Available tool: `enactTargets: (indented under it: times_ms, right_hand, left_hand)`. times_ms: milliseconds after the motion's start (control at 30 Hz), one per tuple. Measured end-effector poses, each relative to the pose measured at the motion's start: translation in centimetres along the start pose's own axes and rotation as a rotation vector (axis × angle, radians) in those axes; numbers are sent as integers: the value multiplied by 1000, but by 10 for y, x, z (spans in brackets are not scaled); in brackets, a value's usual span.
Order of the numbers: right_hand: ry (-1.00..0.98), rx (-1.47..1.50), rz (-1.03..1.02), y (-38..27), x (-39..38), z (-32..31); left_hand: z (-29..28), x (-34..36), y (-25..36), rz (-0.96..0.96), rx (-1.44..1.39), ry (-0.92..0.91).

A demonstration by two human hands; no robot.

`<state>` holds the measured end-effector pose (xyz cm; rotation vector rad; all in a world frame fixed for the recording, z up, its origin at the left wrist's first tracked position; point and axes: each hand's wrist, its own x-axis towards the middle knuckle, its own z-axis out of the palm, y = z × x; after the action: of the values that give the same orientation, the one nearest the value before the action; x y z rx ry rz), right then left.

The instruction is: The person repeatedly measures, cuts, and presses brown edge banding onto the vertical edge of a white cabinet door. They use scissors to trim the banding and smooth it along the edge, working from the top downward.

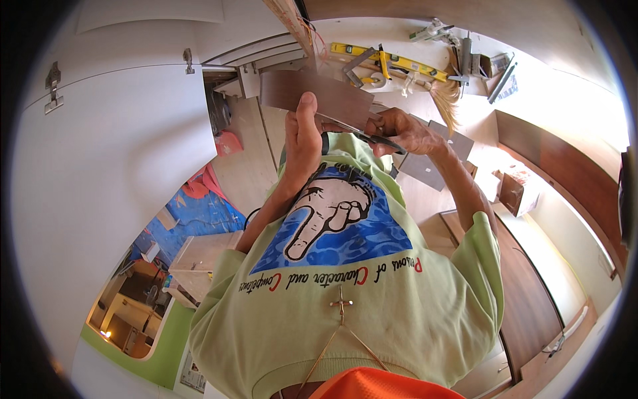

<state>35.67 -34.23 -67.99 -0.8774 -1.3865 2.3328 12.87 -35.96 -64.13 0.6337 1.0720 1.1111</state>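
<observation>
A brown wood-grain strip of thin sheet [325, 92] is held up in front of my body. My left hand [304, 136] grips its lower edge, thumb on the face toward me and the other fingers behind. At the strip's right end my right hand [407, 132] is closed around the dark handles of what look like scissors [387, 141]. Their narrow blades run left along the strip's lower edge. Whether they bite into the sheet cannot be made out.
A yellow spirit level [425, 68], a square [359, 65] and a straw brush [444, 103] lie ahead. Grey flat panels [425, 169] rest beyond my right forearm. A white cabinet door [106, 146] with hinges stands close on my left; a brown panel [508, 286] is at right.
</observation>
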Motion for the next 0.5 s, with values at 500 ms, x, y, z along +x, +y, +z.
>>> enactTargets:
  times_ms: [500]
  right_hand:
    - [-182,-279,79,-12,-7,-6]
  left_hand:
    - [-2,10,6,57,-75,-61]
